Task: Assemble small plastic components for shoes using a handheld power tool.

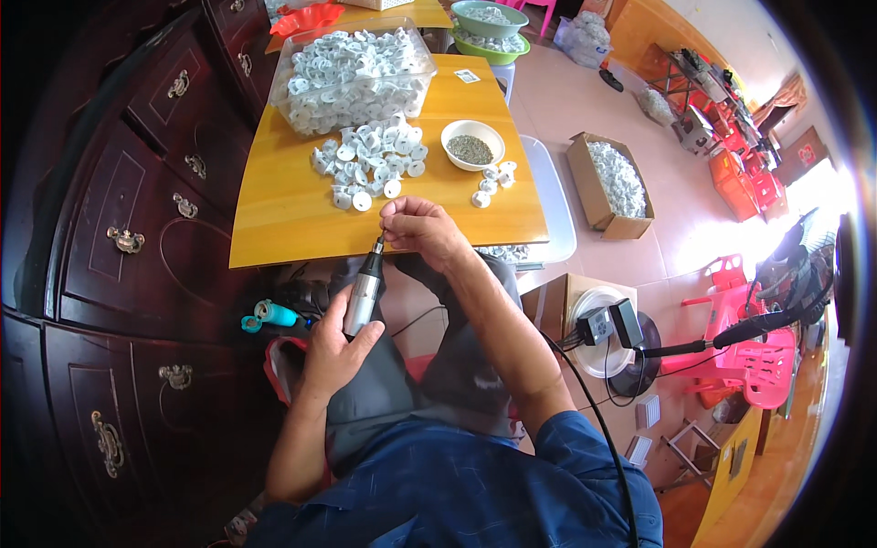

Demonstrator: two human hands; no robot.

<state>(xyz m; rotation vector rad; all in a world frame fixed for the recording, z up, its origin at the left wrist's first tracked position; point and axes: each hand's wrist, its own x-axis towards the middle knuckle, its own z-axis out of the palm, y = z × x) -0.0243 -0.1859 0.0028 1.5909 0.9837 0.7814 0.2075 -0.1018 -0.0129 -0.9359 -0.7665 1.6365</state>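
Observation:
My left hand (336, 352) grips a silver, pen-shaped rotary tool (363, 290) pointing up toward the table edge. My right hand (422, 228) is closed at the tool's tip, fingers pinched around something too small to make out. Just beyond, on the yellow wooden table (283, 215), lies a loose heap of small white plastic parts (370, 160). A white bowl of dark grains (471, 146) stands to the right of the heap, with a few more white parts (491, 183) beside it.
A clear tub full of white parts (352, 73) stands at the table's far side. Dark wooden drawers (137, 228) line the left. A cardboard box of white parts (614, 183), a power strip with adapter (607, 324) and red plastic chairs (749, 356) are on the floor at right.

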